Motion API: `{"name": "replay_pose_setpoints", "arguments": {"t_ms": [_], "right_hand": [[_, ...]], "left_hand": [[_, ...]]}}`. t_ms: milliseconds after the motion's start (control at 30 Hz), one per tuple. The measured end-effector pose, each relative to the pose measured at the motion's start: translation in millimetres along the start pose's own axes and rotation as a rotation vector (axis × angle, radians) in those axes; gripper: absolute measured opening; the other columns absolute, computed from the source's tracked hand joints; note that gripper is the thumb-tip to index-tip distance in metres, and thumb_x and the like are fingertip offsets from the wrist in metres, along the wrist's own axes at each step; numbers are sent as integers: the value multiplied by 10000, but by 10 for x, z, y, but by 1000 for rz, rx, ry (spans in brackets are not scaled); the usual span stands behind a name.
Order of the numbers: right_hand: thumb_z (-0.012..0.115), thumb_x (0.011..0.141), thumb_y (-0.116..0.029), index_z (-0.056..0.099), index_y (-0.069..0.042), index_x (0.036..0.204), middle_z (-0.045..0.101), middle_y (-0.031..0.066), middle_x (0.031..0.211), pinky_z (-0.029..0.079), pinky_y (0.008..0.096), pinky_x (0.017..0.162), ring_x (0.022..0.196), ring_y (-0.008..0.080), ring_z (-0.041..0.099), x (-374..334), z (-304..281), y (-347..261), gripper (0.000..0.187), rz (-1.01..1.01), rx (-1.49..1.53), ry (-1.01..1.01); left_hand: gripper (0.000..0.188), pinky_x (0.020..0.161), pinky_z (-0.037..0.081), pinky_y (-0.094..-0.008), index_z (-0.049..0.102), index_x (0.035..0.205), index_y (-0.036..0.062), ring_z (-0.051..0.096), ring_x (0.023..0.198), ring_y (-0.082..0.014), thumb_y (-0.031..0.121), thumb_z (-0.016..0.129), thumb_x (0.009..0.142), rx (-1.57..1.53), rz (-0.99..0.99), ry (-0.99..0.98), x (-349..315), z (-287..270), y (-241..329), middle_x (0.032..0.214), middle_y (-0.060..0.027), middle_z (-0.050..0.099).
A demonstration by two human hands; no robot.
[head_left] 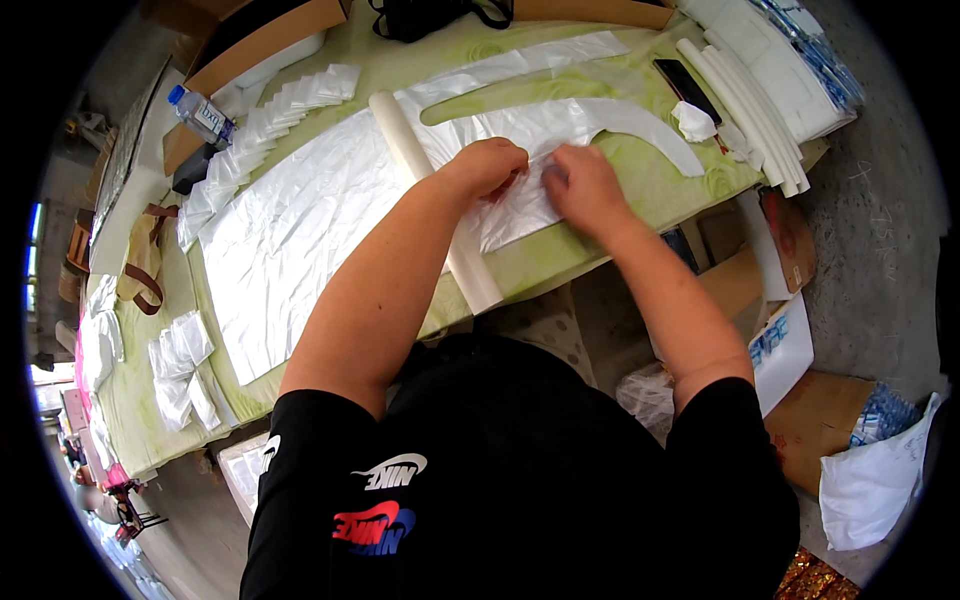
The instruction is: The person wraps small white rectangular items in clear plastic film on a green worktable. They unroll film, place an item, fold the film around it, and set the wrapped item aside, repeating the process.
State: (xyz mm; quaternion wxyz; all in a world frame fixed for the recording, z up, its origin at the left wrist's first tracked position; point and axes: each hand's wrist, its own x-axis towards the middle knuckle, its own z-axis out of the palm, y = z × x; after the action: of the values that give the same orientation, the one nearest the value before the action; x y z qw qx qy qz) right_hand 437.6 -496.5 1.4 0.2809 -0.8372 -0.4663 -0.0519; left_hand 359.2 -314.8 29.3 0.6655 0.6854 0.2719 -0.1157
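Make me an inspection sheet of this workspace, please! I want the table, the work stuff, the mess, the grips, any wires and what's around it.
Surface: table with a pale green, patterned cover.
Job's things: white sheet, spread out and wrinkled; pale roll lying across it.
Clutter: bottle, phone, packets, black bag, bundle of pale tubes.
Grips: left grip and right grip close together at the sheet, fingers bent; can't tell if they pinch it.
Cables: nothing seen.
Surroundings: grey floor; cardboard box and white sack at the lower right.
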Motion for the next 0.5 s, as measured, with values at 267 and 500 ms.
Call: {"name": "replay_pose_setpoints", "arguments": {"t_ms": [267,500], "right_hand": [[702,915,-303,282,-143,1591,677,115,1318,521,428,951,1110,361,673,585,-58,768,812,613,120,277],[696,891,-367,477,-137,1476,664,129,1290,505,445,966,1125,386,632,459,-32,640,666,326,64,347]], "left_hand": [[136,595,448,-297,643,957,83,512,674,-130,199,631,887,-65,-38,10,3,-25,-10,781,-11,566],[220,675,480,-315,629,1050,93,541,787,-131,255,639,902,-75,-68,-11,15,-21,11,920,-12,600]]}}
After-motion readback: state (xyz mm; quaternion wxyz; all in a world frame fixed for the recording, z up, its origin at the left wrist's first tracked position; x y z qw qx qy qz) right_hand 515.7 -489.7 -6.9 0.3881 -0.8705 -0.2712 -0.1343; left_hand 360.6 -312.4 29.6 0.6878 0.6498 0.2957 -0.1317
